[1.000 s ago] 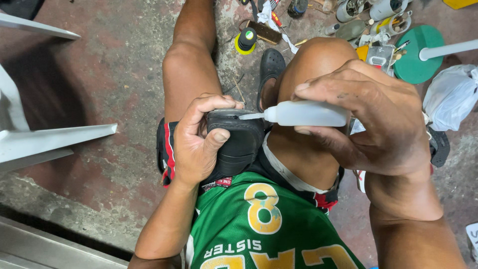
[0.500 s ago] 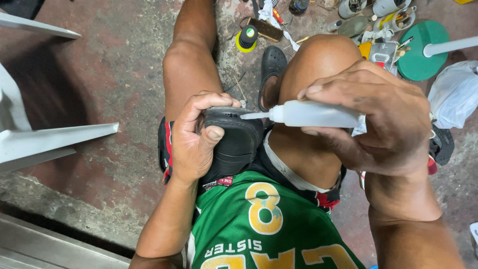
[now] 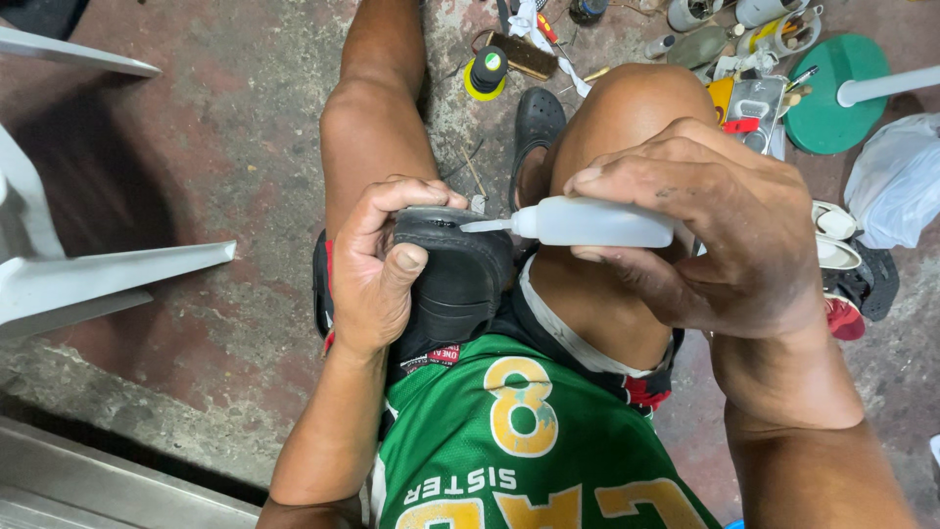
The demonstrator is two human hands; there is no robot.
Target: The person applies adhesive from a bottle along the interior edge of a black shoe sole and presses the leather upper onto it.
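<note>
— While the left hand (image 3: 377,269) clamps the black rubber shoe (image 3: 455,274) against the lap, where does the other one sit?

— Right hand (image 3: 720,230) is over the raised knee, fingers wrapped tight around a white plastic squeeze bottle (image 3: 592,222). Its thin nozzle points left and touches the shoe's upper edge, just beside the left thumb.

— And the left grip?

— Closed on the shoe: thumb pressed on top, fingers curled round the far rim. The shoe rests between the thighs, above the green jersey shorts (image 3: 519,441).

— Anything around them?

— On the concrete floor (image 3: 196,147), a green round stand base (image 3: 832,93) and a white plastic bag (image 3: 896,181) lie well apart to the right; a white plastic chair leg (image 3: 108,279) stands left.
</note>
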